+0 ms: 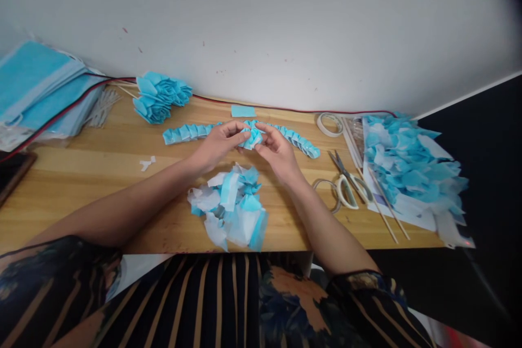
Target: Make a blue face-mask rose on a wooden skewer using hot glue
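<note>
Between my two hands is a small folded piece of blue and white mask fabric (252, 138), its far side partly covered by my fingers. My left hand (220, 144) pinches it from the left, thumb on its top edge. From the right, my right hand (279, 152) grips it between thumb and fingers. Behind the hands a curved row of folded blue pieces (187, 133) lies on the table; its middle is hidden. Close below them rests a loose heap of blue and white fabric scraps (234, 206).
Blue fabric flowers (161, 95) on sticks and a stack of blue masks (41, 84) lie at the left. Tape rolls (329, 125), scissors (345, 179), wooden sticks (383, 206) and a big pile of blue petals (411, 157) occupy the right. A cable (244, 103) runs along the wall.
</note>
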The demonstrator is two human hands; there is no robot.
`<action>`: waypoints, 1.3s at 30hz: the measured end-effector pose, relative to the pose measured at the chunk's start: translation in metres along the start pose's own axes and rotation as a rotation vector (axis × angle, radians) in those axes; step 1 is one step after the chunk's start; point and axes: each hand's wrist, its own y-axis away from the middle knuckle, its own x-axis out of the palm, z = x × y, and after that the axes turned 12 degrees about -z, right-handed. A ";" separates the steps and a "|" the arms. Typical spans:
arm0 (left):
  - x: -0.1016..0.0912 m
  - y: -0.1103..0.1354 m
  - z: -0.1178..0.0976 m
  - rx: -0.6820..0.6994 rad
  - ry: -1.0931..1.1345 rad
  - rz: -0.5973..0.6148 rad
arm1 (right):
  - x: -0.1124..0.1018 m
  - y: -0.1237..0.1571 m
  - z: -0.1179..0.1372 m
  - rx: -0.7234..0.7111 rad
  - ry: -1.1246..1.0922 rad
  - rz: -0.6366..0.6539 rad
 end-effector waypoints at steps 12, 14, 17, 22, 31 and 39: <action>-0.004 -0.003 -0.006 0.023 -0.196 0.030 | -0.001 0.002 0.004 -0.045 0.140 0.041; -0.004 -0.003 -0.008 0.045 -0.240 0.036 | 0.001 0.004 0.006 -0.098 0.204 0.025; -0.003 -0.004 -0.006 0.052 -0.268 0.014 | 0.003 0.006 0.008 -0.147 0.239 0.008; -0.006 -0.007 -0.003 0.024 -0.284 -0.086 | -0.002 0.006 0.010 -0.152 0.212 0.009; -0.003 -0.004 -0.004 0.028 -0.252 -0.083 | -0.006 0.008 0.013 -0.674 0.601 -0.178; -0.001 -0.001 -0.008 0.020 -0.271 -0.087 | -0.003 0.007 0.006 -0.824 0.751 -0.229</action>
